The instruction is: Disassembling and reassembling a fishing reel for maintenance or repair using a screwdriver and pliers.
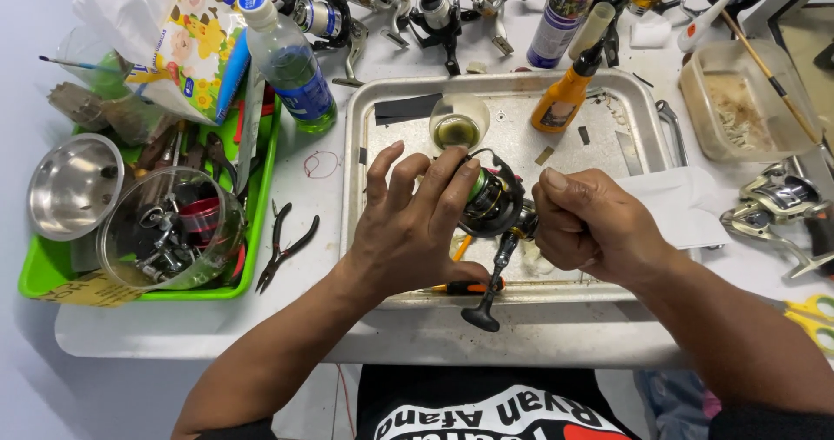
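A black spinning reel is held over a metal tray, the left hand wrapped around its spool end with fingers curled on top, the right hand closed on the body side; the reel's crank handle hangs down past the tray's near edge. Small parts could slip from the reel and scatter, judging by how it is gripped above loose bits lying in the tray. Behind the reel in the tray stand a small glass cup of dark yellowish liquid and an orange squeeze bottle, either easily knocked by a turning elbow. Left of the tray, a green tray carries a clear bowl of reel parts and a steel bowl, apparently empty. Right of the tray, a clear plastic tub holds pale residue
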